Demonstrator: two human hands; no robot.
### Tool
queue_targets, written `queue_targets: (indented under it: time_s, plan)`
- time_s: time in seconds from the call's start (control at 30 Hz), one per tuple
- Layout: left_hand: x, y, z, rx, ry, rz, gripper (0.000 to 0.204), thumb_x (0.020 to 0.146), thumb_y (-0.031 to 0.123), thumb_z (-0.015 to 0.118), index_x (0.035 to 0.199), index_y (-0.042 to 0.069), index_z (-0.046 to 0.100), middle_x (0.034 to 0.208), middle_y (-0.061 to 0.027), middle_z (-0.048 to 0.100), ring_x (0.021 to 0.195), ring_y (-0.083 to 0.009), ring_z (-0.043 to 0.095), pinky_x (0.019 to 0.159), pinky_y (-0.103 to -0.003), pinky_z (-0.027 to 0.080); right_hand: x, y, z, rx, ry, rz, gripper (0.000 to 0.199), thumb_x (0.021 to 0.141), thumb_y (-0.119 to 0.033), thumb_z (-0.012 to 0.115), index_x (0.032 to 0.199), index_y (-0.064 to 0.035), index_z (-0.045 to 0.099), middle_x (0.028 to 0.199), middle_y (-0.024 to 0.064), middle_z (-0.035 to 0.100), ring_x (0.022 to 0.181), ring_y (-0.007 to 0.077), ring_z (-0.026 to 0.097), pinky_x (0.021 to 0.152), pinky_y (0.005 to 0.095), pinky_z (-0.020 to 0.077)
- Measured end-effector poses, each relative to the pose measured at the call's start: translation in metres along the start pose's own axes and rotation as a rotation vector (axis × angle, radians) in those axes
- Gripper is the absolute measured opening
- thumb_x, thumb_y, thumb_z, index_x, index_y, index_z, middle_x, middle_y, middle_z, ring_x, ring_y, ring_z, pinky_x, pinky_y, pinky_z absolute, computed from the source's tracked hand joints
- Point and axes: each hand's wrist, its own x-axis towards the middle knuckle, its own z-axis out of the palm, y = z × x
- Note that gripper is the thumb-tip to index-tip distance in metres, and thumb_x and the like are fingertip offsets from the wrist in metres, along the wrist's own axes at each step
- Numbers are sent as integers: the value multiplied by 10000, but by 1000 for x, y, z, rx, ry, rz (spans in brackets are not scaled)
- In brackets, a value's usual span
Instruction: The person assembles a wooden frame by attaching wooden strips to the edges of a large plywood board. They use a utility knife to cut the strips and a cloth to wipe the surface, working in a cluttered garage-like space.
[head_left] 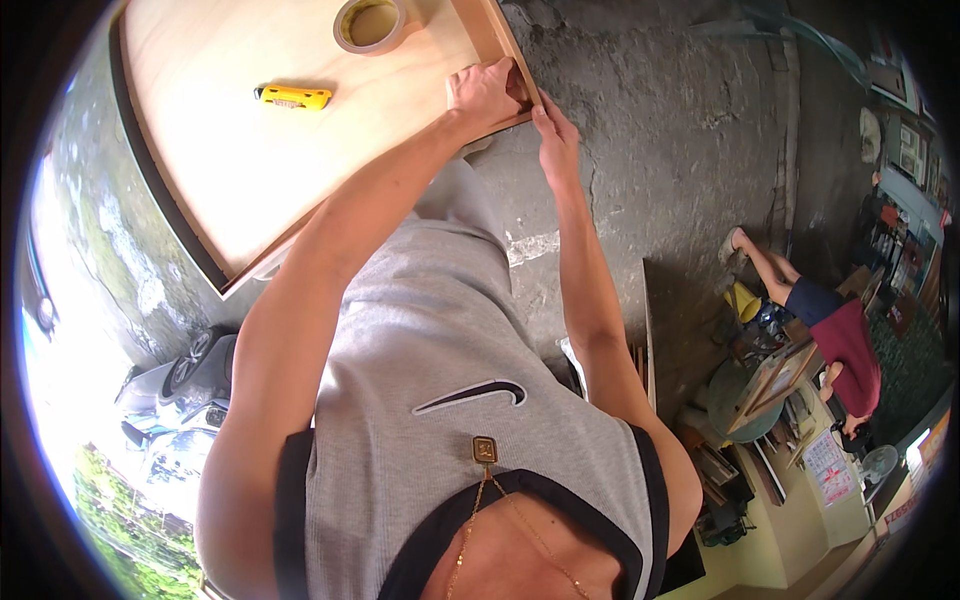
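Note:
A large pale wooden panel [230,150] with a raised frame [487,30] along its edges fills the upper left. At its near right corner, my left hand [487,92] presses on the inner side of the frame, fingers bent and partly hidden. My right hand [557,135] grips the same corner from outside, its thumb and fingers closed at the frame's edge. On the panel, left of my hands, lie a yellow utility knife [294,97] and, farther away, a roll of tape [369,24] on its side face.
Rough grey concrete floor [650,130] stretches to the right. Farther right, another person in a dark red shirt [848,350] stands by a wooden frame [775,388] on a round green table [740,400]. Cars [185,375] stand outside at the left.

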Motion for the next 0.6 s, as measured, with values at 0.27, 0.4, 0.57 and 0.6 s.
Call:
queue_targets:
  time_s: [0.27, 0.4, 0.57, 0.6]
  plan:
    - [-3, -13, -8, 126, -8, 216, 351, 698, 276, 679, 994, 127, 563, 912, -51, 655, 901, -279, 625, 759, -441, 464, 3, 21, 1, 34, 61, -79, 464, 923, -281, 557, 1255, 42, 516, 1158, 114, 598, 1036, 149, 535, 907, 263, 401]
    - [-21, -23, -23, 253, -111, 293, 388, 724, 166, 653, 1088, 139, 523, 952, -81, 626, 925, -310, 612, 734, -440, 489, 4, 18, 0, 26, 45, -88, 466, 926, -277, 551, 1257, 48, 509, 1177, 124, 590, 1071, 153, 523, 931, 271, 389]
    - [-38, -41, -42, 332, -144, 366, 357, 708, 147, 673, 1028, 131, 514, 950, -76, 611, 910, -301, 609, 702, -440, 496, 5, 23, 0, 32, 66, -84, 473, 927, -280, 551, 1255, 57, 506, 1176, 132, 590, 1073, 155, 526, 945, 275, 382]
    - [-41, -45, -43, 330, -150, 351, 343, 703, 156, 688, 995, 131, 510, 941, -67, 606, 914, -296, 603, 701, -445, 490, 5, 21, 1, 27, 65, -87, 472, 928, -282, 550, 1254, 58, 507, 1176, 133, 590, 1073, 155, 527, 945, 275, 382]
